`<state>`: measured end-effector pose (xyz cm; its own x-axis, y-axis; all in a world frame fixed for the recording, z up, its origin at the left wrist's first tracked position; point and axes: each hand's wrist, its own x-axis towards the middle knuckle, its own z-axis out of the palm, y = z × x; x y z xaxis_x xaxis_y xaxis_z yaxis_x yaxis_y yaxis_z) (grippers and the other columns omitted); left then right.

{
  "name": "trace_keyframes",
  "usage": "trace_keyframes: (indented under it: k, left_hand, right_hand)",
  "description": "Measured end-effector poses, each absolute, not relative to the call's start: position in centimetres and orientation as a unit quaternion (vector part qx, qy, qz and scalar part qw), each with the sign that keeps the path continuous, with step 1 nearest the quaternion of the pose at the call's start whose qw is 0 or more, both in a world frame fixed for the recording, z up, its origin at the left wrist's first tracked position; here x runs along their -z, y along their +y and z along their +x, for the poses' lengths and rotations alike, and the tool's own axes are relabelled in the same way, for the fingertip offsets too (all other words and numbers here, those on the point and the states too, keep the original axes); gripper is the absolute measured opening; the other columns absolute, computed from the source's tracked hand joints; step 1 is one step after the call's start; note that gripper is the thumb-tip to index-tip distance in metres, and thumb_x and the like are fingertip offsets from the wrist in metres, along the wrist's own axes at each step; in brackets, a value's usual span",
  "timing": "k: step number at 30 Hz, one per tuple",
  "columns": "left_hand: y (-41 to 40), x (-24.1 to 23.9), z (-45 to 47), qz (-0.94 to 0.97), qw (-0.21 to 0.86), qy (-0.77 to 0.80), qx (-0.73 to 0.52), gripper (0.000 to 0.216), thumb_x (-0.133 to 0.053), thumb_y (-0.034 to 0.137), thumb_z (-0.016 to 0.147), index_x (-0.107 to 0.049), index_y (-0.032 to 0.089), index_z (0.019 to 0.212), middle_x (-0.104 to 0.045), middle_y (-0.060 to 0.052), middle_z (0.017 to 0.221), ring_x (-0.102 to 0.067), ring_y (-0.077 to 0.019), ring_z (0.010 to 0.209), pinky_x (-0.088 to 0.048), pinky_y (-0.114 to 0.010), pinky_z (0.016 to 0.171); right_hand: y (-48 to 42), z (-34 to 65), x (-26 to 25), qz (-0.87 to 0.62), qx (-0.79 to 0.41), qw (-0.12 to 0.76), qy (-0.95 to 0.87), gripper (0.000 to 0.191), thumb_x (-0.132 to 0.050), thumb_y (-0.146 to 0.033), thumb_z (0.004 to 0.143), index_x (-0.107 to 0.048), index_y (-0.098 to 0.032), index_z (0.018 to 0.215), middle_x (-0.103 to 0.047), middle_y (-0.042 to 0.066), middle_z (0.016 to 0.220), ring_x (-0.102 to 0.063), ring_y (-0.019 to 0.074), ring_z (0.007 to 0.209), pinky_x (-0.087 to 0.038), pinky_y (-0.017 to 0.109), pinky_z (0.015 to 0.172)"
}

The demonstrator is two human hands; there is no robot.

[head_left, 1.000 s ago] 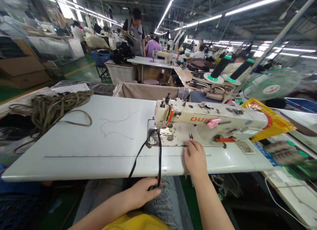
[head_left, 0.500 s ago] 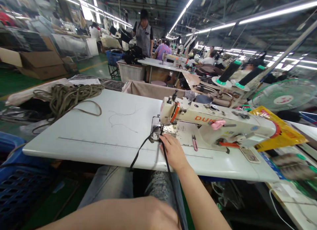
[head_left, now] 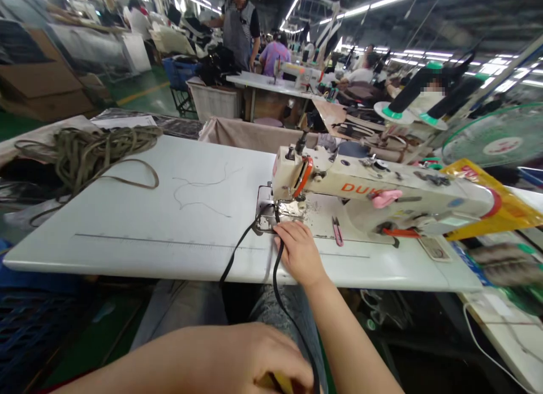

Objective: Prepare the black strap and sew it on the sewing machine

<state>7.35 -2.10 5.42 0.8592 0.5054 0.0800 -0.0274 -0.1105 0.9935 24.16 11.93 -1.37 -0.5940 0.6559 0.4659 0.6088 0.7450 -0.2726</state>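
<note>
My right hand lies on the sewing machine's bed, just in front of the presser foot. Its fingers press together on a narrow black strap. From there the strap curves down over the table edge, past the fingertips of my left hand. That hand is curled low over my lap, and a yellow piece of something shows inside its fingers; whether it also grips the strap is unclear. On the foot's left side another length of black strap hangs over the edge.
Pink thread snips lie on the machine bed. Loose threads and a printed ruler line mark the white table. An olive strap bundle sits at the left end. Thread cones and a fan stand right; a co-worker stands beyond.
The view has shifted, with the table higher in the picture. The black strap below my right hand now bows in a curve instead of running straight. My left hand has turned, showing the yellow piece.
</note>
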Motion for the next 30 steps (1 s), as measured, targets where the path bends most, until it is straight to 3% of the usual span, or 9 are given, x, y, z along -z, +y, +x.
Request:
trace_keyframes:
  k: [5, 9, 12, 17, 21, 23, 26, 28, 30]
  left_hand:
    - [-2.6, -4.7, 6.7, 0.527, 0.795, 0.220, -0.204, 0.061, -0.069, 0.050, 0.093, -0.052, 0.019, 0.144, -0.076, -0.015, 0.117, -0.070, -0.0249, 0.109, -0.053, -0.040, 0.100]
    - [-2.8, -4.9, 6.3, 0.534, 0.794, 0.235, -0.172, 0.055, -0.075, 0.047, 0.090, -0.064, 0.020, 0.136, -0.079, -0.011, 0.107, -0.073, -0.0232, 0.099, -0.055, -0.033, 0.091]
    - [-2.6, -5.5, 6.0, 0.585, 0.755, 0.248, -0.162, 0.036, -0.072, 0.043, 0.094, -0.075, 0.018, 0.120, -0.080, -0.011, 0.104, -0.074, -0.0225, 0.095, -0.055, -0.029, 0.086]
    - [-2.5, -5.6, 5.9, 0.654, 0.709, 0.221, -0.139, 0.026, -0.064, 0.039, 0.100, -0.082, 0.020, 0.104, -0.082, -0.008, 0.100, -0.075, -0.0202, 0.091, -0.054, -0.024, 0.081]
    - [-2.9, -5.1, 6.3, 0.668, 0.706, 0.184, -0.145, 0.025, -0.065, 0.038, 0.100, -0.082, 0.023, 0.110, -0.082, -0.008, 0.107, -0.076, -0.0220, 0.099, -0.056, -0.027, 0.091]
    - [-3.1, -5.0, 6.5, 0.676, 0.700, 0.173, -0.150, 0.025, -0.065, 0.038, 0.100, -0.082, 0.024, 0.112, -0.082, -0.008, 0.109, -0.076, -0.0225, 0.101, -0.056, -0.028, 0.093]
    - [-3.4, -4.8, 6.5, 0.692, 0.685, 0.167, -0.156, 0.026, -0.064, 0.036, 0.101, -0.082, 0.023, 0.114, -0.082, -0.010, 0.108, -0.076, -0.0227, 0.100, -0.056, -0.028, 0.093]
    - [-3.5, -4.7, 6.3, 0.693, 0.683, 0.168, -0.161, 0.027, -0.063, 0.036, 0.101, -0.081, 0.023, 0.117, -0.082, -0.010, 0.107, -0.076, -0.0225, 0.099, -0.056, -0.029, 0.092]
    - [-3.7, -4.6, 6.0, 0.689, 0.685, 0.172, -0.165, 0.027, -0.063, 0.036, 0.101, -0.081, 0.025, 0.118, -0.082, -0.010, 0.106, -0.077, -0.0223, 0.097, -0.056, -0.029, 0.091]
  right_hand:
    - [11.5, 24.6, 1.6, -0.395, -0.139, 0.329, -0.847, 0.039, -0.051, -0.021, 0.099, -0.063, -0.019, 0.136, -0.065, 0.015, 0.136, -0.058, 0.0288, 0.130, -0.048, 0.051, 0.112]
    - [9.1, 25.5, 1.7, -0.488, -0.317, 0.415, -0.699, 0.036, -0.055, -0.035, 0.099, -0.062, -0.020, 0.131, -0.067, 0.015, 0.124, -0.067, 0.0256, 0.108, -0.060, 0.036, 0.076]
    - [6.5, 26.5, 1.7, -0.505, -0.491, 0.405, -0.583, 0.036, -0.056, -0.049, 0.098, -0.065, -0.020, 0.118, -0.073, 0.012, 0.105, -0.072, 0.0221, 0.086, -0.048, 0.026, 0.052]
    - [2.3, 28.5, 1.9, -0.552, -0.525, 0.424, -0.490, 0.040, -0.063, -0.056, 0.093, -0.068, -0.020, 0.109, -0.076, 0.010, 0.099, -0.070, 0.0219, 0.082, -0.040, 0.025, 0.048]
    - [-0.5, 29.2, 0.8, -0.472, -0.640, 0.394, -0.461, 0.047, -0.062, -0.052, 0.095, -0.063, -0.023, 0.132, -0.068, 0.014, 0.132, -0.066, 0.0279, 0.114, -0.040, 0.024, 0.052]
    - [-1.8, 29.4, -0.1, -0.399, -0.740, 0.339, -0.423, 0.049, -0.057, -0.054, 0.098, -0.062, -0.024, 0.137, -0.071, 0.013, 0.120, -0.069, 0.0245, 0.099, -0.038, 0.024, 0.052]
    - [-3.1, 30.7, -1.1, -0.371, -0.785, 0.279, -0.410, 0.046, -0.062, -0.060, 0.094, -0.074, -0.016, 0.100, -0.060, 0.002, 0.070, -0.045, 0.0112, 0.054, -0.028, 0.025, 0.051]
    - [-3.4, 32.9, -1.3, -0.414, -0.746, 0.296, -0.429, 0.046, -0.072, -0.060, 0.087, -0.067, -0.016, 0.073, -0.048, -0.002, 0.060, -0.029, 0.0089, 0.052, -0.022, 0.026, 0.052]
    - [-3.2, 35.9, -1.0, -0.476, -0.684, 0.325, -0.448, 0.047, -0.074, -0.061, 0.084, -0.062, -0.018, 0.069, -0.045, -0.003, 0.059, -0.028, 0.0100, 0.054, -0.022, 0.028, 0.053]
